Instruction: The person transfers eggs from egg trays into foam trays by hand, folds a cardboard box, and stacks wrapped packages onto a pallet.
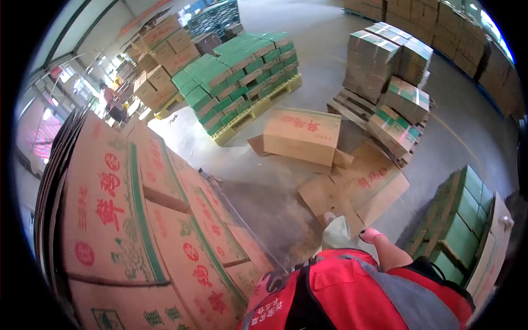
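My right hand (370, 235), in a pink covering with a dark patch at its front, is low in the view beside my pale trouser leg (336, 234). Its fingers are too small and blurred to read. No left hand can be made out; the left side of my red vest (341, 275) is near stacked flat cartons (110, 209). Ahead of my feet, an opened carton (377, 179) lies spread on the floor. Just beyond it stands a brown box (302, 135) with its side flaps out.
Green boxes (242, 77) are stacked on a yellow pallet (256, 113). Taped cartons (371, 63) stand on a wooden pallet (349, 110). More green boxes (459, 231) are at the right. A person (113, 102) is far left.
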`<state>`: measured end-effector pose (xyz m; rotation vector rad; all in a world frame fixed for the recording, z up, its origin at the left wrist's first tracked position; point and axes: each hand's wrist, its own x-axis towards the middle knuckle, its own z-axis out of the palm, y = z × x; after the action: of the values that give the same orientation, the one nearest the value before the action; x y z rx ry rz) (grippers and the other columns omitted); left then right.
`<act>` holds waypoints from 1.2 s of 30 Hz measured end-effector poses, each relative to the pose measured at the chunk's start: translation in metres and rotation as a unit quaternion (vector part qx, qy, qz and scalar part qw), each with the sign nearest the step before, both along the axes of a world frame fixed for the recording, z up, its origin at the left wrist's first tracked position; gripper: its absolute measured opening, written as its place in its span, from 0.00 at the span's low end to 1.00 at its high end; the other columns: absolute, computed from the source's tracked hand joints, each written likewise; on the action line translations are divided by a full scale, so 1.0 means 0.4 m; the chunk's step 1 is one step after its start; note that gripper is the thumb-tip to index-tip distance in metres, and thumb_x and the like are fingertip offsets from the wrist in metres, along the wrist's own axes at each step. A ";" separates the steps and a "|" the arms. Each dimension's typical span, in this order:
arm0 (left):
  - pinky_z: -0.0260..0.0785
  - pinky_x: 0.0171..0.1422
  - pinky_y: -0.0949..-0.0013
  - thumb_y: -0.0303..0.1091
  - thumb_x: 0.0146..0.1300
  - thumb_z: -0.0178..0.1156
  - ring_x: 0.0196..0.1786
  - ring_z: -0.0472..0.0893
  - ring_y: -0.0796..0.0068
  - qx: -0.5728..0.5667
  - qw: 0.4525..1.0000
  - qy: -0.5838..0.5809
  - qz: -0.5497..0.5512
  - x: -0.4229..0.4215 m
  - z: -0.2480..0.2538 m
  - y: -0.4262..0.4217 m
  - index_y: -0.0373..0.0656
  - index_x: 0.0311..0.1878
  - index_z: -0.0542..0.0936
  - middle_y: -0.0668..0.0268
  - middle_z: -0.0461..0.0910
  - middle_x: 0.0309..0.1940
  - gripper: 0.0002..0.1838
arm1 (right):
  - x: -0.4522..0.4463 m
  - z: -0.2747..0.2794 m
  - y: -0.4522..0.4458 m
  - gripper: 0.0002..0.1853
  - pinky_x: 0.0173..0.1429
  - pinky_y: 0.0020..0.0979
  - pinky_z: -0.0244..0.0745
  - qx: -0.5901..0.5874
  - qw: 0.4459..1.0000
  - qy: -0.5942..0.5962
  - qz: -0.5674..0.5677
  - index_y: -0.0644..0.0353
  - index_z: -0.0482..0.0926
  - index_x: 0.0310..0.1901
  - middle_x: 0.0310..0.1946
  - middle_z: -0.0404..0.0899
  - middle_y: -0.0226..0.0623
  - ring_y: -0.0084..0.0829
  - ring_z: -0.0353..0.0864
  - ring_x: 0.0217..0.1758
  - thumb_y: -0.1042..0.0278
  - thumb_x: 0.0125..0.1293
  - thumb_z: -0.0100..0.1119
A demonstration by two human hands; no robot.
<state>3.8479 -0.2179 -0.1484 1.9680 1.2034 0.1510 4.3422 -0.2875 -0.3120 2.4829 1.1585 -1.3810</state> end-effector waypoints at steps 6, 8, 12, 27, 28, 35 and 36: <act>0.68 0.60 0.55 0.44 0.53 0.64 0.55 0.76 0.54 0.062 0.984 0.166 -0.016 0.154 0.059 0.391 0.41 0.57 0.76 0.55 0.75 0.56 0.28 | 0.141 0.038 0.641 0.21 0.58 0.43 0.75 0.068 0.993 -0.034 0.085 0.58 0.83 0.45 0.47 0.82 0.51 0.49 0.80 0.52 0.52 0.62 0.48; 0.67 0.61 0.55 0.43 0.54 0.64 0.55 0.75 0.53 0.028 0.990 0.134 0.017 0.202 0.098 0.515 0.40 0.56 0.76 0.54 0.75 0.55 0.28 | 0.139 0.074 0.824 0.19 0.57 0.43 0.75 0.112 0.991 -0.010 0.074 0.58 0.83 0.44 0.46 0.82 0.51 0.49 0.81 0.51 0.55 0.62 0.50; 0.65 0.63 0.55 0.42 0.54 0.62 0.57 0.74 0.50 0.056 0.986 0.143 0.058 0.201 0.102 0.736 0.38 0.57 0.75 0.52 0.75 0.54 0.28 | 0.046 0.046 1.181 0.17 0.55 0.44 0.75 0.188 0.980 0.031 0.049 0.58 0.83 0.41 0.43 0.83 0.50 0.48 0.82 0.49 0.56 0.61 0.51; 0.60 0.71 0.56 0.38 0.59 0.62 0.65 0.69 0.48 -0.116 0.984 0.056 0.123 -0.013 -0.353 1.844 0.37 0.61 0.72 0.47 0.71 0.61 0.28 | -0.567 -0.352 2.092 0.23 0.52 0.41 0.75 0.042 0.971 0.200 -0.125 0.65 0.78 0.49 0.38 0.83 0.48 0.44 0.83 0.45 0.52 0.65 0.53; 0.60 0.71 0.56 0.38 0.59 0.62 0.65 0.69 0.48 -0.140 0.980 0.023 0.141 -0.006 -0.408 1.858 0.37 0.61 0.72 0.47 0.71 0.61 0.28 | -0.595 -0.401 2.151 0.25 0.54 0.41 0.74 0.063 0.966 0.197 -0.155 0.66 0.78 0.50 0.38 0.83 0.49 0.45 0.82 0.47 0.50 0.65 0.54; 0.66 0.65 0.57 0.33 0.58 0.62 0.60 0.73 0.50 -0.279 0.958 0.013 0.068 0.010 -0.683 1.873 0.39 0.56 0.76 0.50 0.77 0.54 0.22 | -0.567 -0.751 2.653 0.24 0.64 0.35 0.67 -0.032 0.836 0.244 -0.490 0.55 0.78 0.58 0.54 0.80 0.36 0.31 0.75 0.58 0.47 0.73 0.45; 0.65 0.65 0.57 0.32 0.58 0.62 0.59 0.73 0.50 -0.288 0.954 0.029 0.080 0.011 -0.697 1.873 0.39 0.56 0.76 0.51 0.77 0.54 0.22 | -0.561 -0.796 2.696 0.23 0.66 0.35 0.66 -0.025 0.808 0.238 -0.539 0.54 0.77 0.59 0.55 0.79 0.34 0.30 0.75 0.60 0.49 0.74 0.43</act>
<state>3.8521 0.5315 -0.4272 1.3749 1.2696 -0.1631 4.1177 0.7908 -0.6305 2.8965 -0.5163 -2.2663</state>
